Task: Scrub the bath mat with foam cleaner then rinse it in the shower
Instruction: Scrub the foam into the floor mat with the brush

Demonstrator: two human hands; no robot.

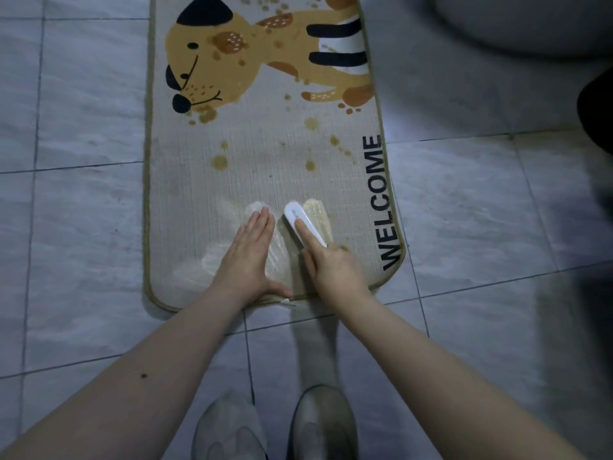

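the bath mat runs off the top edge, dog print cut at the ears. the right hand covers the near end of the brush. a pale rounded fixture is clipped top right, a dark shape blurs at the right edge.

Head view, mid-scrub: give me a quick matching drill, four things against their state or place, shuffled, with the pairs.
Things:
1. left hand
2. right hand
3. foam
4. brown stains

States or places:
A. dotted over the bath mat, beyond both hands
B. flat on the mat, fingers straight
C. white patch by the near edge, partly under a hand
D. holds the white brush

Pairs: 1-B, 2-D, 3-C, 4-A
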